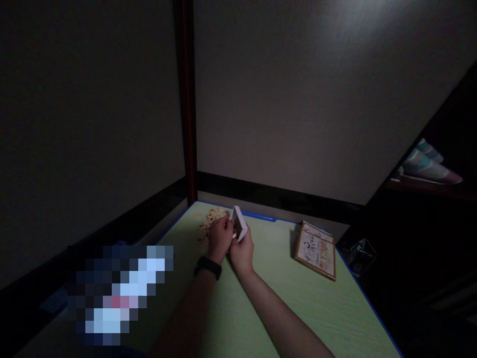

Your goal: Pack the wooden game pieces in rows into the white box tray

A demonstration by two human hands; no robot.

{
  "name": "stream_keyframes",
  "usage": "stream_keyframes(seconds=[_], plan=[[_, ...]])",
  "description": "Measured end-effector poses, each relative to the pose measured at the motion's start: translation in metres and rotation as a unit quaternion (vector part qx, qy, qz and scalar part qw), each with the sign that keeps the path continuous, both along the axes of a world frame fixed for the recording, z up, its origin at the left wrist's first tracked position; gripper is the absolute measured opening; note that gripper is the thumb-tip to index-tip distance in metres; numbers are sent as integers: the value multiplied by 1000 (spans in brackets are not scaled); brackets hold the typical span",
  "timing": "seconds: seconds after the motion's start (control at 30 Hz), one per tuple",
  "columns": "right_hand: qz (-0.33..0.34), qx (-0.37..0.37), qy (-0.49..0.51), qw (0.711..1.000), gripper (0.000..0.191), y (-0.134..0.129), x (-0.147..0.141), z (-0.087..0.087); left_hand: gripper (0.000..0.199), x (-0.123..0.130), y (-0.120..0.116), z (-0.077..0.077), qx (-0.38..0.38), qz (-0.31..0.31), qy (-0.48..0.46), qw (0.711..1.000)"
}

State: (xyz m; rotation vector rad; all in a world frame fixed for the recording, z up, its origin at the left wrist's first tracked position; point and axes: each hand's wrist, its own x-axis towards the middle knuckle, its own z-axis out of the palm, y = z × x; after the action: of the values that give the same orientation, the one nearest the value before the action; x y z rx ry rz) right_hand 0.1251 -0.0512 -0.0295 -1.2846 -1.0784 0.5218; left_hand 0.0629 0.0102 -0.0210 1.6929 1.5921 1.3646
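Observation:
My right hand (243,251) is wrapped round a small white open-topped box (240,224), tilted so that its opening faces left. At that opening is my left hand (220,237), its fingers curled together; whatever they hold, if anything, is hidden. A dark watch (207,267) is on the left wrist. A pile of small pale round pieces (208,223) with dark and reddish marks lies on the table beside and behind the left hand. One piece (198,215) sits apart at the pile's far left. Small pale bits show between the two hands.
The light green table (276,288) has a blue edge and stands in a wall corner. To the right lies a flat brown-rimmed box (316,250) with printed characters. Past the table's right edge is a shiny dark bag-like thing (360,256). A blurred patch covers the lower left.

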Motion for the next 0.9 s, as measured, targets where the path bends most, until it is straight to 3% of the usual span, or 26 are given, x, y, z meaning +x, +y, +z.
stream_keyframes(seconds=[0.27, 0.53, 0.67, 0.9], plan=[[-2, -21, -49, 999, 46, -2, -1, 4, 26, 2, 1, -6, 45, 46, 39, 997], [-40, -52, -90, 994, 38, 2, 1, -4, 36, 1, 0, -6, 43, 1, 52, 998], [-34, -34, -86, 995, 38, 1, 1, -2, 42, 2, -4, -3, 41, 3, 37, 998], [-9, -2, -110, 994, 43, -1, 4, 1, 29, 2, -11, 5, 6, 15, 70, 997]])
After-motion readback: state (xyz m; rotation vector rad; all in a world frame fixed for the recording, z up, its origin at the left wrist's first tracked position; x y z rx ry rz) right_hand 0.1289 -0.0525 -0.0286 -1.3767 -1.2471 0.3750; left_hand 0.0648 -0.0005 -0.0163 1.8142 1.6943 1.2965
